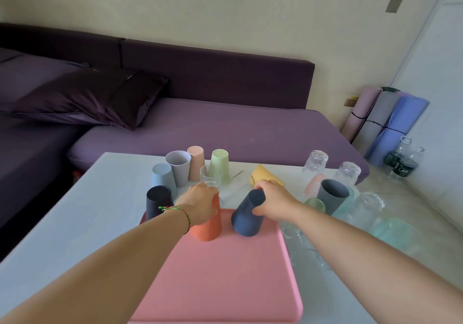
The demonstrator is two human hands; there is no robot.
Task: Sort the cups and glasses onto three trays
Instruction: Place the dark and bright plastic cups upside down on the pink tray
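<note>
A pink tray (pixel 225 281) lies on the white table in front of me. My left hand (pixel 200 204) grips the top of an upside-down orange ribbed cup (pixel 208 228) standing on the tray. My right hand (pixel 273 202) holds a dark navy ribbed cup (pixel 246 217), upside down and tilted, its rim touching the tray. Another dark cup (pixel 158 199) stands at the tray's far left corner. A yellow ribbed cup (pixel 263 174) lies on its side behind my right hand.
Pastel cups (pixel 179 167) and a clear glass (pixel 210 177) stand at the back left. On the right are a grey cup (pixel 332 196), clear glasses (pixel 315 161) and teal glasses (pixel 393 231). A purple sofa lies beyond; bottles stand on the floor at right.
</note>
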